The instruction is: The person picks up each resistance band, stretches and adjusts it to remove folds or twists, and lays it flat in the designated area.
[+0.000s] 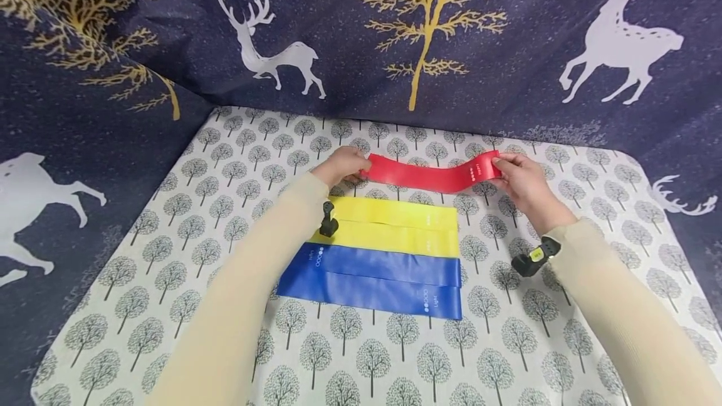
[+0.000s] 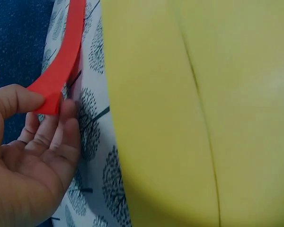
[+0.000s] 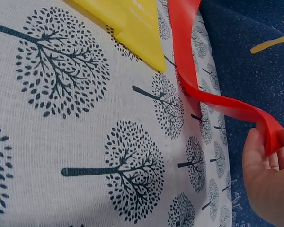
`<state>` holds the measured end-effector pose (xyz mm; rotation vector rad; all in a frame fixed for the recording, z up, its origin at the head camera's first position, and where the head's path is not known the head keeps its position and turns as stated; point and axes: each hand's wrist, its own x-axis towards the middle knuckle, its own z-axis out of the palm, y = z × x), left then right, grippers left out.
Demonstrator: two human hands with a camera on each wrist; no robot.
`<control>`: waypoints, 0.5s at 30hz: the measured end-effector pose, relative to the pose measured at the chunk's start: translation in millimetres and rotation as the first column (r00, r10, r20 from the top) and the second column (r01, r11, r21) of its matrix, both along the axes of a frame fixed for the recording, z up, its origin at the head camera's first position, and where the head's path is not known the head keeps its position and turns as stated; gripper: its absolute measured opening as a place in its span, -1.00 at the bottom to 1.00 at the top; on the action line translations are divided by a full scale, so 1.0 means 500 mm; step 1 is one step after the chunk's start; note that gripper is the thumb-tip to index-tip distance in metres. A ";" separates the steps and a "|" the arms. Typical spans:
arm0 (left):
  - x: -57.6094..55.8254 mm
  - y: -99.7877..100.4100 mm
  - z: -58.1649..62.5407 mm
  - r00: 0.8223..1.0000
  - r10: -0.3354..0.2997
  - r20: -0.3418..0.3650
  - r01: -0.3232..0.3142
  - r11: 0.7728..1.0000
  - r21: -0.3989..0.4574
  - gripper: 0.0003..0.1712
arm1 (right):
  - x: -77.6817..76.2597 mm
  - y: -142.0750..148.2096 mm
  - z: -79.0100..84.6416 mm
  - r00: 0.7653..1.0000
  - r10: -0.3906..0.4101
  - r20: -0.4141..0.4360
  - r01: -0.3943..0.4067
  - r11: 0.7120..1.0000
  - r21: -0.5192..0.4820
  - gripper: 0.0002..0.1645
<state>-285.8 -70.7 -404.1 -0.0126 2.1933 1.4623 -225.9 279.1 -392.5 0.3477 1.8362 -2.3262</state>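
A red resistance band (image 1: 420,175) marked Heavy stretches between both hands at the far side of the table, its middle sagging. My left hand (image 1: 342,165) pinches its left end between thumb and fingers; in the left wrist view the thumb presses on the red end. The other end is pinched by my right hand (image 1: 526,188), thumb on top beside the label. Nearer to me lies a yellow resistance band (image 1: 395,210), flat, its label reading Medium in the right wrist view. Against its near edge rests a blue resistance band (image 1: 366,296) marked Light. My left forearm hides their left parts.
A white tablecloth (image 1: 372,365) with a dark tree print covers the table. Dark blue fabric (image 1: 350,36) with white deer and golden trees hangs behind the table and at its sides. Small black devices (image 1: 529,263) are strapped to both wrists.
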 end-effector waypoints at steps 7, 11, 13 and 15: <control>-0.002 -0.037 0.014 0.996 0.009 0.092 -0.012 1.000 0.027 -0.51 | 0.003 -0.010 -0.018 1.000 0.001 0.004 -0.001 0.998 0.068 -0.90; -0.003 -0.071 0.011 0.996 -0.033 0.082 0.032 0.999 0.014 -0.46 | 0.010 -0.016 -0.035 0.999 0.028 0.041 -0.032 0.994 0.104 -0.96; -0.003 -0.088 0.010 0.996 -0.049 0.072 0.049 0.999 0.004 -0.52 | 0.013 -0.020 -0.042 0.996 0.051 0.069 -0.060 0.988 0.145 -0.95; -0.001 -0.103 0.010 0.996 -0.055 0.066 0.056 0.998 -0.007 -0.55 | 0.014 -0.025 -0.047 0.994 0.061 0.087 -0.075 0.983 0.168 -0.95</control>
